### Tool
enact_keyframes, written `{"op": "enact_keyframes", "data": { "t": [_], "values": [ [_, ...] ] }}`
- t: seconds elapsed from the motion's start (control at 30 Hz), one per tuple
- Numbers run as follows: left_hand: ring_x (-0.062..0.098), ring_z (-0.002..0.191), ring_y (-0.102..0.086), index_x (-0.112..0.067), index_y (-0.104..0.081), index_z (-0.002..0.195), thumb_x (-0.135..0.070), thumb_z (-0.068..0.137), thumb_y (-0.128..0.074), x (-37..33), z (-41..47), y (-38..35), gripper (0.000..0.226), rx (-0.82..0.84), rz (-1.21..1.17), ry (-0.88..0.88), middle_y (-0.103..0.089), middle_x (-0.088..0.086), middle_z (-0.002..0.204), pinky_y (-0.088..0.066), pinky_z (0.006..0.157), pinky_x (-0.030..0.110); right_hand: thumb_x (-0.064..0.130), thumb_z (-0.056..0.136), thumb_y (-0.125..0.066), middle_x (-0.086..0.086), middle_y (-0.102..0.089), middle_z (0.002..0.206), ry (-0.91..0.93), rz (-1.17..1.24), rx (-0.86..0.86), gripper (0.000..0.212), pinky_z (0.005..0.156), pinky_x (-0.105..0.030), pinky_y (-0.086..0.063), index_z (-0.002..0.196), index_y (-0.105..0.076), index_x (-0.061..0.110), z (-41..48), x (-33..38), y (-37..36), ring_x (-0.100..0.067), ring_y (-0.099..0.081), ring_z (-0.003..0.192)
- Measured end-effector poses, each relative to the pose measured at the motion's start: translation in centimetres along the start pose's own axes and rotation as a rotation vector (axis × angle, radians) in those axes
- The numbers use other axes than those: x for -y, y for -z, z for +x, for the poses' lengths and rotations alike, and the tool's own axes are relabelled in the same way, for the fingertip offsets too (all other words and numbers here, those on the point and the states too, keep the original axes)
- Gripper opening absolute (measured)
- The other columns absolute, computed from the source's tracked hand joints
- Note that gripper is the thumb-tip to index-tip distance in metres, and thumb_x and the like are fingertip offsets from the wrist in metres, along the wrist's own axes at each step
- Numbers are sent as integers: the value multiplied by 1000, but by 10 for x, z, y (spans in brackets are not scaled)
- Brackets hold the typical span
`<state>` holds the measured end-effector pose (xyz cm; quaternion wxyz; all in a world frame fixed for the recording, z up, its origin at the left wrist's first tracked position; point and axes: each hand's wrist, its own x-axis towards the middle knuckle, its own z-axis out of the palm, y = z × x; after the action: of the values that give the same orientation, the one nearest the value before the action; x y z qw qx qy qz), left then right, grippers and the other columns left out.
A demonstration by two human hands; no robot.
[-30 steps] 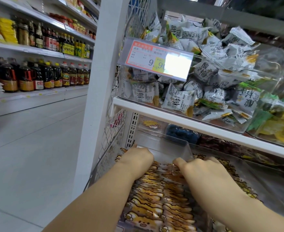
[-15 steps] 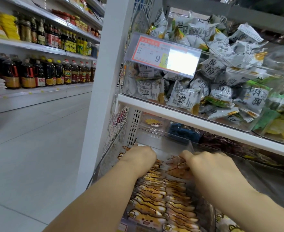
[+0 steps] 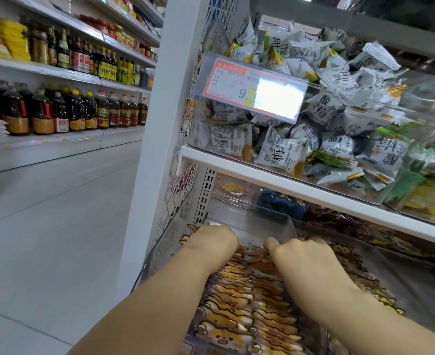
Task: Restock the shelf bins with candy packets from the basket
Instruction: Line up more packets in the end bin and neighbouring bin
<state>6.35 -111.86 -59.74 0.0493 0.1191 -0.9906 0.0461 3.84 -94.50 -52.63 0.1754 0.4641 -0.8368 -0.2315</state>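
Orange tiger-print candy packets (image 3: 242, 311) stand in tight rows inside a clear plastic bin (image 3: 283, 226) on the lower shelf. Both my hands are deep in this bin, at the far end of the rows. My left hand (image 3: 212, 243) is curled knuckles-up over the back of the left row, its fingertips hidden among the packets. My right hand (image 3: 304, 257) is curled over the right row, thumb pressed on a packet (image 3: 261, 261). The basket is out of view.
The white shelf board (image 3: 275, 180) hangs just above my hands and carries a clear bin of grey plum candy packets (image 3: 283, 152) with a price tag (image 3: 249, 88). The shelf's white post (image 3: 157, 139) stands left. Across the aisle floor are bottles (image 3: 65, 111).
Both hands have crept a little further back in the bin, still on the packet rows. The view has shifted slightly.
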Motion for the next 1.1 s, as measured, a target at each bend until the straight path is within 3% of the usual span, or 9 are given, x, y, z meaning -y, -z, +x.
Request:
{"op": "enact_keyframes", "data": {
  "t": [0.17, 0.27, 0.43, 0.67, 0.77, 0.83, 0.9, 0.97, 1.1],
  "values": [
    [39, 99, -62, 1, -66, 108, 11, 85, -53, -2, -5, 3, 29, -23, 19, -3, -62, 19, 105, -45, 98, 51, -1, 92, -51, -9, -63, 123, -8, 14, 51, 48, 87, -39, -49, 136, -40, 16, 13, -1, -9, -33, -63, 113],
    [37, 99, -62, -2, -66, 109, 7, 89, -54, -2, -4, 2, 26, -16, 9, -4, -63, 17, 108, -48, 95, 48, 0, 92, -54, -7, -63, 118, 6, 37, 62, 44, 78, -35, -48, 131, -46, 18, 28, -2, -19, -30, -64, 108],
    [36, 95, -62, -4, -68, 105, 10, 86, -55, -1, -3, -1, 27, -33, 21, -20, -62, 15, 105, -47, 98, 49, 2, 92, -55, -7, -61, 117, 62, 70, 102, 41, 87, -37, -46, 129, -48, 17, 54, -4, -44, -28, -61, 107],
    [35, 94, -63, -2, -68, 106, 13, 84, -53, -1, -3, -2, 31, -21, 43, -15, -65, 16, 104, -46, 98, 46, 14, 100, -48, -11, -61, 114, 120, 119, 190, 30, 83, -35, -42, 129, -47, 17, 70, -9, -72, -30, -59, 105],
    [33, 91, -64, -4, -69, 105, 12, 85, -54, 0, -1, -7, 30, -19, 40, -10, -66, 13, 102, -48, 96, 44, 30, 93, -61, -7, -60, 127, 113, 256, 303, 50, 91, -35, -47, 140, -43, 25, 72, -18, -63, -27, -58, 111],
    [32, 89, -65, -5, -69, 104, 11, 85, -54, 3, 1, -11, 29, -31, 27, 3, -66, 12, 101, -55, 87, 43, 37, 84, -69, -5, -50, 144, 94, 448, 370, 79, 104, -41, -45, 151, -27, 33, 73, -27, -52, -26, -52, 125],
    [34, 90, -65, -4, -69, 106, 11, 85, -53, 4, 2, -13, 30, -33, 20, 21, -66, 13, 102, -57, 83, 43, 37, 83, -70, -3, -38, 156, 105, 593, 425, 93, 112, -40, -38, 157, -13, 34, 73, -31, -40, -25, -42, 137],
    [34, 94, -65, -3, -68, 109, 10, 86, -51, 3, 2, -13, 31, -27, 5, 34, -65, 14, 105, -55, 85, 42, 35, 87, -67, -3, -38, 155, 114, 626, 444, 87, 112, -40, -37, 157, -15, 31, 73, -30, -39, -24, -42, 137],
    [30, 101, -65, -10, -67, 113, 2, 92, -51, 2, 0, -15, 29, -33, 80, 46, -66, 10, 110, -45, 99, 42, 32, 97, -51, -7, -50, 144, 95, 640, 409, 51, 106, -37, -42, 146, -43, 20, 77, -22, -43, -25, -51, 124]
  ]
}}
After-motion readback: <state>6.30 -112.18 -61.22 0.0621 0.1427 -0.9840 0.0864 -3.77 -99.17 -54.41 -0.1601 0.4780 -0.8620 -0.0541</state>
